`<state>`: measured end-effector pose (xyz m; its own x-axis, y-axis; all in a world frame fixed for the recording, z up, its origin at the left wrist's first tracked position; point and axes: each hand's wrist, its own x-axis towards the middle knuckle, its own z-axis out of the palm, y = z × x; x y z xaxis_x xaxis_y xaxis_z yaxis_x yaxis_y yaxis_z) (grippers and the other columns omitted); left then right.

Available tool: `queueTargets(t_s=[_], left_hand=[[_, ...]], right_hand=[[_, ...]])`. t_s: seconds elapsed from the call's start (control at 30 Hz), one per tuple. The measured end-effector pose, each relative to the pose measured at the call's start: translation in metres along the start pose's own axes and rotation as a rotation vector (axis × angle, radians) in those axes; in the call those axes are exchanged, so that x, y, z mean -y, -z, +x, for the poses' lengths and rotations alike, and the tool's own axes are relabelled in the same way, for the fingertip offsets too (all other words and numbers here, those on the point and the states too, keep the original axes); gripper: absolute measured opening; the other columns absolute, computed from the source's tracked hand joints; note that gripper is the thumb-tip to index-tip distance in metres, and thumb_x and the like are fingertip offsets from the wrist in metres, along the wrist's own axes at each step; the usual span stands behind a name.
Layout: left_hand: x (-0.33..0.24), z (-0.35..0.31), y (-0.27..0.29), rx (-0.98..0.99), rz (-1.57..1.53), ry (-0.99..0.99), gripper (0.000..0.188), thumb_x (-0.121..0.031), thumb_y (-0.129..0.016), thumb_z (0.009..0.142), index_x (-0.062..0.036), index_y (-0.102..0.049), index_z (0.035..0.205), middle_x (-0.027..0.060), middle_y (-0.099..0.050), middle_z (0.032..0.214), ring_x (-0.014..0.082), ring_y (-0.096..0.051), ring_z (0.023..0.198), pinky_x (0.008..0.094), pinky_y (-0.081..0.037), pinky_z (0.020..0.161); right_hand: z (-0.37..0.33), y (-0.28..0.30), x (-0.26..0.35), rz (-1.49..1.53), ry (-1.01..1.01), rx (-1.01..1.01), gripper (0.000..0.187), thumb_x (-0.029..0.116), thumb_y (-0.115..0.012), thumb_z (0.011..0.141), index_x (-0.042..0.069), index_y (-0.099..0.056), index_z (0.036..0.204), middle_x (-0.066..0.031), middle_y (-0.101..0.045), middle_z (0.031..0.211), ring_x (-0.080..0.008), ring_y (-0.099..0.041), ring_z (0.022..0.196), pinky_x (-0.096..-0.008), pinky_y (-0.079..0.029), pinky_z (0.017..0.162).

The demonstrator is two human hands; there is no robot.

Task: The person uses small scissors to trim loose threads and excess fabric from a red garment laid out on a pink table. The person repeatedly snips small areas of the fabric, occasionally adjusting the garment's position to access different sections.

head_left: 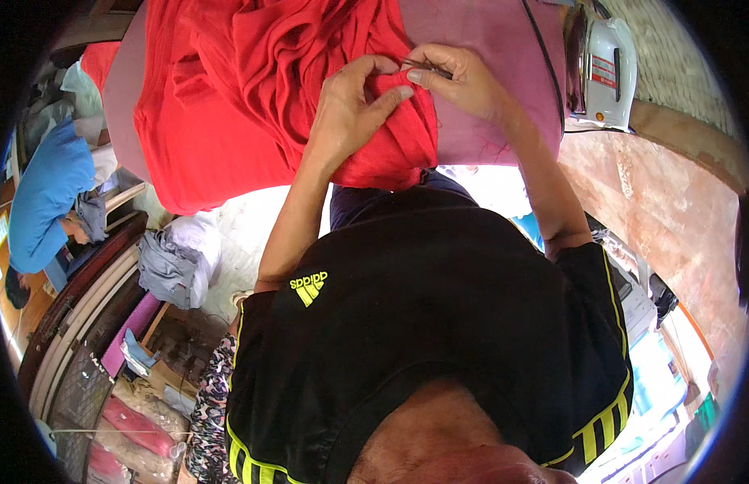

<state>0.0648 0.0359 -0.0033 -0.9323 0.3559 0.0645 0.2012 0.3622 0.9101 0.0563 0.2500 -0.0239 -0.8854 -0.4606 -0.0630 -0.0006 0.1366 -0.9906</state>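
A large red knit cloth (213, 145) lies in folds over the pink-covered board (504, 48) in front of me. My left hand (350, 101) pinches an edge of this cloth between thumb and fingers. Close beside it, my right hand (465, 81) is closed on a small dark pointed tool (431, 68), like tweezers or thread snips; its exact kind is too small to tell. The tool's tip points left, toward the pinched edge. Loose red threads (495, 150) lie on the board below my right wrist.
A white iron (610, 74) stands at the board's right, with a black cord (544, 48) running over the cover. Left of the board are a blue cloth bundle (52, 194), grey and white garments (177, 262) and a dark-edged rack (76, 323). Patterned fabric (213, 411) shows at lower left.
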Motion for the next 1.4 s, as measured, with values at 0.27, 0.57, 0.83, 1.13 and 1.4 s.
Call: queueTargets(t_s=[0.27, 0.57, 0.83, 1.13, 1.4], left_hand=[[0.011, 0.000, -0.007, -0.022, -0.049, 0.140, 0.021, -0.007, -0.076, 0.080, 0.0027, -0.070, 0.099, 0.0065, -0.062, 0.066, 0.0082, -0.049, 0.056, 0.0262, -0.042, 0.053], [0.030, -0.001, -0.015, -0.083, -0.189, 0.074, 0.020, -0.011, -0.078, 0.083, 0.0023, -0.070, 0.095, 0.0030, -0.061, 0.067, 0.0054, -0.047, 0.054, 0.0248, -0.039, 0.050], [0.025, -0.002, -0.008, -0.011, -0.139, 0.147, 0.018, -0.009, -0.079, 0.084, 0.0003, -0.070, 0.097, -0.0006, -0.064, 0.079, 0.0036, -0.050, 0.066, 0.0213, -0.042, 0.059], [0.042, -0.003, -0.014, -0.028, -0.338, 0.096, 0.018, -0.011, -0.076, 0.087, 0.0005, -0.068, 0.097, -0.0001, -0.065, 0.080, 0.0038, -0.049, 0.061, 0.0215, -0.040, 0.055], [0.018, -0.005, 0.008, 0.029, -0.185, 0.041, 0.010, -0.003, -0.065, 0.093, -0.0007, -0.067, 0.102, 0.0050, -0.066, 0.087, 0.0088, -0.058, 0.072, 0.0246, -0.048, 0.064]], right_hand=[[0.003, -0.011, 0.020, -0.463, 0.127, -0.056, 0.016, 0.013, -0.066, 0.095, 0.001, -0.064, 0.106, -0.0025, -0.066, 0.083, -0.0069, -0.060, 0.081, -0.0287, -0.049, 0.071], [-0.009, -0.004, 0.022, -0.355, 0.089, -0.135, 0.022, 0.020, -0.062, 0.095, 0.004, -0.060, 0.111, -0.0137, -0.069, 0.087, -0.0319, -0.068, 0.079, -0.0412, -0.051, 0.071], [-0.012, -0.015, 0.022, -0.609, 0.134, -0.120, 0.021, 0.024, -0.058, 0.098, 0.006, -0.058, 0.109, -0.0170, -0.067, 0.089, -0.0370, -0.067, 0.088, -0.0475, -0.051, 0.074], [-0.007, -0.013, 0.016, -0.475, 0.104, -0.157, 0.022, 0.022, -0.058, 0.099, 0.006, -0.058, 0.115, -0.0128, -0.066, 0.085, -0.0298, -0.067, 0.082, -0.0425, -0.052, 0.072], [-0.023, -0.011, -0.006, -0.319, 0.046, -0.206, 0.028, 0.020, -0.069, 0.093, 0.004, -0.063, 0.115, -0.0059, -0.059, 0.074, -0.0114, -0.061, 0.072, -0.0306, -0.050, 0.067]])
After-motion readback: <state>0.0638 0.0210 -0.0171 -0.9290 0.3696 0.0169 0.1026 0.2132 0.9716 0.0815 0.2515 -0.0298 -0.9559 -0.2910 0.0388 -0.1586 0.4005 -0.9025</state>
